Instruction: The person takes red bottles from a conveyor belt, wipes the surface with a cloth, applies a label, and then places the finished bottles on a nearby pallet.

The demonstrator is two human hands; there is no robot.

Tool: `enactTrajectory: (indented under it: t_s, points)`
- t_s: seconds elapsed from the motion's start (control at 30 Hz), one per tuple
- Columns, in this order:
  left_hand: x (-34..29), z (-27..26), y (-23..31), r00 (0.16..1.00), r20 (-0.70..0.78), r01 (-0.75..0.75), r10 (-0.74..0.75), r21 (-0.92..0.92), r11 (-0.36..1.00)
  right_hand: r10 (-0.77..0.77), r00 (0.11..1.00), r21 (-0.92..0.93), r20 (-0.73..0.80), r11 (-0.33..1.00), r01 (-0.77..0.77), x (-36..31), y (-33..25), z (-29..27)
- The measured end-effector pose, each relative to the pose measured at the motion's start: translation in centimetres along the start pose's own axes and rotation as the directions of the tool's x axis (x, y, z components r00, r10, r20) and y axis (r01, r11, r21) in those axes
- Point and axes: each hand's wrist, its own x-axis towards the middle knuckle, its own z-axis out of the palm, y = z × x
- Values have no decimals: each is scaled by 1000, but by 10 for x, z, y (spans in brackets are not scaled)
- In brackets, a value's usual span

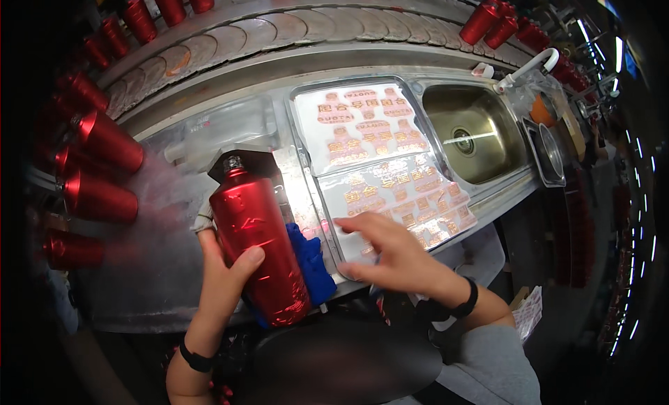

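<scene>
My left hand (224,271) is wrapped round a glossy red metallic bottle (259,238), thumb across its front. The bottle leans a little, neck (231,162) pointing away from me, and a dark flat-edged piece (261,164) shows behind its neck. A blue cloth (313,265) lies against the bottle's right side. My right hand (390,251) hovers with fingers apart over the near left edge of a shallow metal tray (305,154). In that tray lie a white sheet of red-and-gold decals (366,126) and, nearer me, a partly used decal sheet (401,203).
Right of the tray is a steel sink (474,143) with a white faucet (531,69) and a metal basin (549,153). A conveyor of overlapping plates (313,28) curves along the back. Several red bottles (101,196) stand at the left. A clear plastic tray (230,126) lies behind my bottle.
</scene>
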Motion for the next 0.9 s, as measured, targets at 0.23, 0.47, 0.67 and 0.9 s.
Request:
enactTrajectory:
  t_s: [0.23,0.47,0.67,0.9]
  points:
    - [-2,-3,-6,998,43,40,-39,-18,999,262,866,-518,-426,714,-471,-12,104,-99]
    - [1,-2,-5,998,43,40,-38,-47,998,339,841,-589,-421,603,-538,5,129,-98]
    - [3,-3,-7,999,44,26,-24,-53,998,607,683,-479,-406,495,-725,34,124,-112]
    - [1,-3,-5,998,41,42,-40,-52,998,646,655,-482,-391,462,-744,39,119,-111]
